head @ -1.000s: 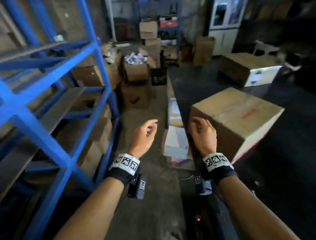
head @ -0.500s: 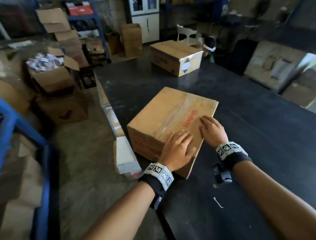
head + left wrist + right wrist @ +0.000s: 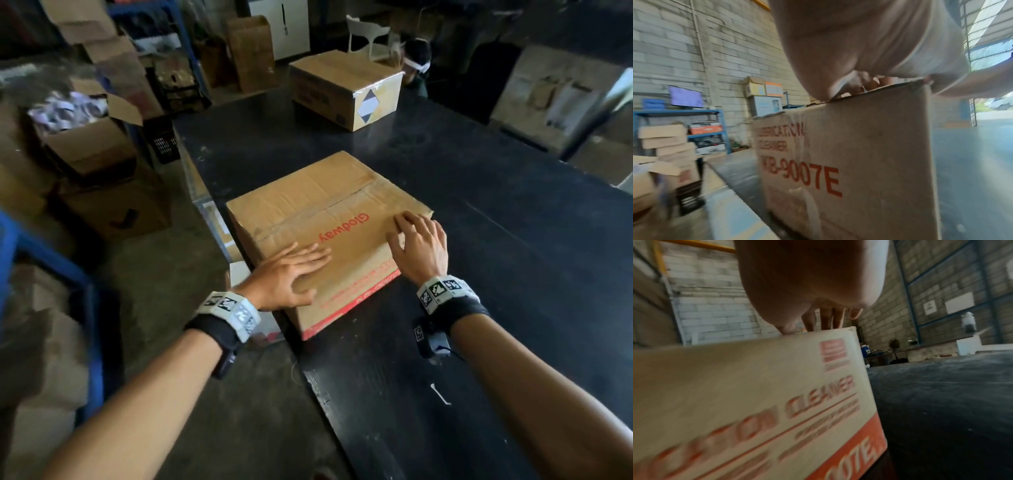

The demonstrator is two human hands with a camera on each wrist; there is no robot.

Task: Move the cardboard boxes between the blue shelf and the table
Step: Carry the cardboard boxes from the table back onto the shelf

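Observation:
A brown cardboard box with red print sits on the black table near its left edge. My left hand lies flat on the box's top near corner, fingers straight. My right hand rests on the top at the right corner, fingers spread and lightly bent over the edge. The left wrist view shows the box's printed side under the palm. In the right wrist view the box's side fills the lower left. A second taped box stands at the table's far end. A piece of the blue shelf frame shows at the left.
Open and stacked cardboard boxes crowd the floor left of the table, with a black crate beside them. A white box stands on the floor by the table's edge. A person sits beyond the far end.
One second ago both hands hung beside the box near the shelf. They then moved onto the box's top. Since half a second ago the right hand slid to the right corner.

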